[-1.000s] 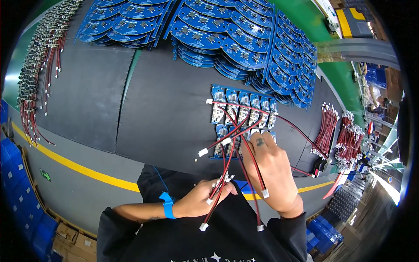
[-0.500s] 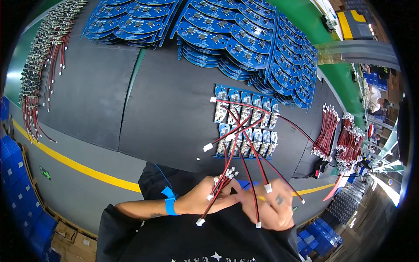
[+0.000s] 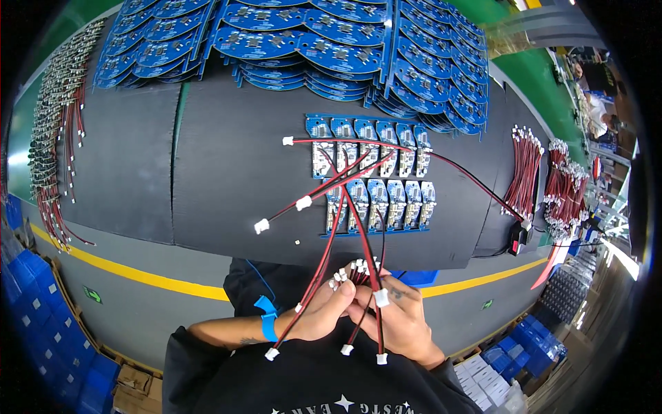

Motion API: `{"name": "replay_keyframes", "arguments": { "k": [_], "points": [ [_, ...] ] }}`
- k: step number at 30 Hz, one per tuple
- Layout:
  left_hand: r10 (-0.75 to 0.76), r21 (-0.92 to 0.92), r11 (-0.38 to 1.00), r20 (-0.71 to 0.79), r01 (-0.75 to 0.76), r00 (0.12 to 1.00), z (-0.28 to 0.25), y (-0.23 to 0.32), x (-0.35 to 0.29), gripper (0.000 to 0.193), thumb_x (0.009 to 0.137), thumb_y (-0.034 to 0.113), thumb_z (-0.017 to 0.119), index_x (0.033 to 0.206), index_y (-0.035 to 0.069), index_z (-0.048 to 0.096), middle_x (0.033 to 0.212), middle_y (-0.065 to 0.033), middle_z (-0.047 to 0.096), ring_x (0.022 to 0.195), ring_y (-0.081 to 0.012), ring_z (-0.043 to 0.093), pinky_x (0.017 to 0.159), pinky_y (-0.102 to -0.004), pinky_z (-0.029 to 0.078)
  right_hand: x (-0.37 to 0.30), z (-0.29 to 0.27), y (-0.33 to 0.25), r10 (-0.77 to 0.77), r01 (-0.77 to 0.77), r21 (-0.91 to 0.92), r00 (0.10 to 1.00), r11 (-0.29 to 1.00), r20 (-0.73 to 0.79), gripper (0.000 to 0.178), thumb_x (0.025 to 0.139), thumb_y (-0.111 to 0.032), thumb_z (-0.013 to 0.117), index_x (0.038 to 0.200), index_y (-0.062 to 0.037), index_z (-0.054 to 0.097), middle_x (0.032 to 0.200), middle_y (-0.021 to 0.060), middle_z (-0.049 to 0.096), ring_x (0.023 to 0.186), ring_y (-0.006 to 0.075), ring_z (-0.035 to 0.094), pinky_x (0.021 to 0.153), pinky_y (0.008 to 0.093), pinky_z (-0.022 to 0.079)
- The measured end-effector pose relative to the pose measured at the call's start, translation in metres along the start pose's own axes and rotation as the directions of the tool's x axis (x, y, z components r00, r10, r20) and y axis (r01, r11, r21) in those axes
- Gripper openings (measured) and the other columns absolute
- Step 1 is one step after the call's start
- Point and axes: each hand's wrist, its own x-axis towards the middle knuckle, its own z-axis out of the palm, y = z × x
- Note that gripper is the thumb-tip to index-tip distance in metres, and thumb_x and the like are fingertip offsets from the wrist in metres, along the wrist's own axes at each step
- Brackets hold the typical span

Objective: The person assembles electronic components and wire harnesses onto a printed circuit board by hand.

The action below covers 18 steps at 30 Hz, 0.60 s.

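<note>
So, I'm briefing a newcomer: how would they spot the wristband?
Start at the dark table, then drop below its front edge to the person's left hand. The wristband circles that wrist, bright blue against bare skin; the right hand has none.

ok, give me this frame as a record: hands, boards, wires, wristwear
Left hand: holding bunched red-and-black wire leads
Right hand: fingers at the same bunch; grip unclear
Boards: small blue circuit boards in two rows, other leads crossing them in view; stacked blue circuit-board panels beyond
Wires: wire bundles, far right
Wristwear: blue wrist strap, left
</note>
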Motion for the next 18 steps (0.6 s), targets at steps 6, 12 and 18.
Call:
{"name": "replay_keyframes", "arguments": {
  "k": [6,12,18],
  "points": [
    [0.072,-0.093,0.993,-0.038,-0.075,0.997,0.004,0.007,-0.002,0.036,0.095,0.006,0.038,0.13,-0.001,0.036,0.122,-0.0119,0.048,0.114,-0.0157,0.046,0.098,-0.0309,0.037,0.003,-0.009,-0.004,0.046,-0.044,-0.019,0.994,0.999,0.095,0.019,0.071,-0.005,0.071,0.085,-0.0019,0.058,0.084,0.0085,0.06,0.078,0.0265,0.06,0.063,0.0353,0.05],
    [-0.07,-0.09,0.995,-0.216,0.052,0.974,0.007,0.008,0.0,0.025,0.099,0.014,0.037,0.11,-0.002,0.052,0.094,-0.0036,0.057,0.085,-0.0059,0.054,0.07,-0.0204,0.045,-0.002,-0.014,-0.004,0.078,-0.08,0.078,0.997,0.994,0.027,0.023,0.07,0.001,0.072,0.089,-0.0006,0.057,0.084,0.0101,0.064,0.075,0.0287,0.063,0.063,0.0351,0.052],
    [-0.145,-0.257,0.965,-0.337,0.057,0.93,0.009,0.01,0.005,0.044,0.102,0.03,0.023,0.071,0.004,0.041,0.058,-0.0118,0.051,0.05,-0.018,0.055,0.046,-0.0275,0.047,-0.016,0.008,0.02,0.379,0.082,0.81,0.854,0.58,-0.357,0.012,0.089,-0.003,0.056,0.098,0.0017,0.05,0.079,0.0138,0.058,0.061,0.0218,0.057,0.062,0.0363,0.05]
  ]
}}
